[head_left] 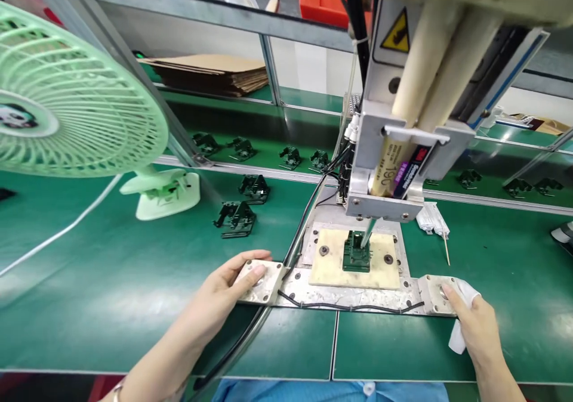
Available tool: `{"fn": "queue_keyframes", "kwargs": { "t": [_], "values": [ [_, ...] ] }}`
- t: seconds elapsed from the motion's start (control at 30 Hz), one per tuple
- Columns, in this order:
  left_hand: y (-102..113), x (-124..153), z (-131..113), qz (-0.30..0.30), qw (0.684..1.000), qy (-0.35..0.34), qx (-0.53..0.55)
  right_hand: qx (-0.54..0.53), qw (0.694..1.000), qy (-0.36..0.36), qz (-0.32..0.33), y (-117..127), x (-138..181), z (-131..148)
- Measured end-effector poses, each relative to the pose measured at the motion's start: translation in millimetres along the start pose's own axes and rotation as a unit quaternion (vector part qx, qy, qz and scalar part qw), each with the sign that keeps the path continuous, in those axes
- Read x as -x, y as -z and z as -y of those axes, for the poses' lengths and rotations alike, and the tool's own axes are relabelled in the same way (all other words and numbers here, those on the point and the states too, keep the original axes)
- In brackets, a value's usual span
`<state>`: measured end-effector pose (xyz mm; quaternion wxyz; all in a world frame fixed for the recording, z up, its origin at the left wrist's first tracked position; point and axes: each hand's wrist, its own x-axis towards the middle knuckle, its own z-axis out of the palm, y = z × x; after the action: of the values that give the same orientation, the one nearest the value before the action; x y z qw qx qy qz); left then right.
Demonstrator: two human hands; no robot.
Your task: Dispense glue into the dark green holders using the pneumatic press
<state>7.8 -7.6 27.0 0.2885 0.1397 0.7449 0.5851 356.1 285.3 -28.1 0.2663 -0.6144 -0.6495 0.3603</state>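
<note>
My left hand (228, 291) is wrapped around the left metal button block (270, 283), its thumb lying on top and its fingers along the far edge. On the right button block (432, 294), the thumb of my right hand (478, 324) presses the top, while a folded white wipe (457, 337) is held in that hand's fingers. Between the blocks, a small dark green plastic part (353, 260) sits on a cream fixture plate (326, 274). The dispensing nozzle (369, 234) of an adhesive machine (389, 205) points down into this part, its tip at or inside it.
Two similar dark parts (236, 218) lie left of the machine; several more stand on the rear strip. A green clip fan (80, 104) is at the left. Black cables (308, 217) run past the left block. White packets (432, 218) with a thin stick lie right.
</note>
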Motion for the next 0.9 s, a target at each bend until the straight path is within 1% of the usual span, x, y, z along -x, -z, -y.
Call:
{"fn": "queue_keyframes", "kwargs": {
  "t": [0.1,0.17,0.33,0.63,0.9],
  "values": [
    [-6.6,-0.1,2.0,-0.021,0.999,-0.024,0.001,0.014,0.999,0.021,-0.038,-0.6,0.2,-2.4],
    [-7.0,-0.9,4.1,-0.028,0.999,-0.037,-0.019,0.014,0.998,0.032,-0.048,-0.6,-0.2,-3.8],
    [-5.6,-1.3,6.6,-0.029,0.998,-0.039,-0.039,0.024,0.999,0.023,-0.036,0.4,-1.8,-5.2],
    [-6.9,-0.5,1.6,-0.031,0.998,-0.028,-0.045,0.024,0.999,0.010,-0.048,-0.9,2.6,2.5],
    [-6.7,0.3,0.2,-0.037,0.997,-0.029,-0.061,0.028,0.997,0.046,-0.060,-2.9,0.7,-10.8]
  ]
}}
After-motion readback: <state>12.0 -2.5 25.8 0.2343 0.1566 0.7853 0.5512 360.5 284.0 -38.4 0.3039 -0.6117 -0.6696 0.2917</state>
